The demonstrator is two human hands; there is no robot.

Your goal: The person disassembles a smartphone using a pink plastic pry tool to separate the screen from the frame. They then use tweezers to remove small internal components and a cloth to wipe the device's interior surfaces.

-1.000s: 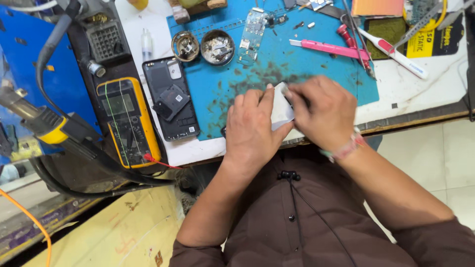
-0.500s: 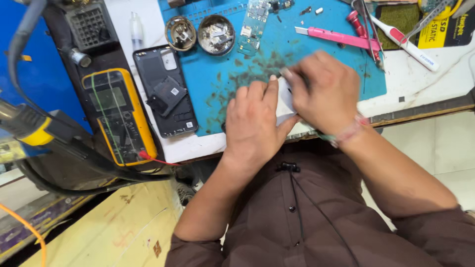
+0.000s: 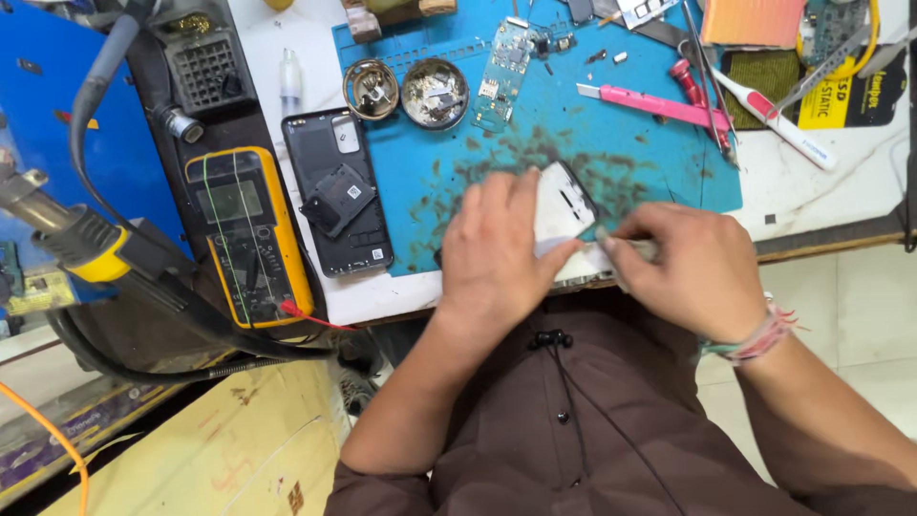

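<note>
The left hand (image 3: 497, 250) presses the white flat phone panel (image 3: 562, 205) flat on the blue mat (image 3: 621, 143) while the right hand (image 3: 690, 269) pinches a thin grey tool (image 3: 626, 246) at its near edge, best kept shallow.

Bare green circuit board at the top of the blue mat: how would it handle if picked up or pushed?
The circuit board looks thin and flat, so probably light and stiff. It lies flat on the blue mat, so a push would likely slide it rather than roll it. Exposed components suggest it is fragile.

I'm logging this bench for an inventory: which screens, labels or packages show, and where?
Yellow-cased multimeter, left of the blue mat: grey rectangular screen, blank.
Black-and-yellow printed package, far right corner: flat, rectangular.
Small white square sticker, on the black phone back cover beside the multimeter.
</note>
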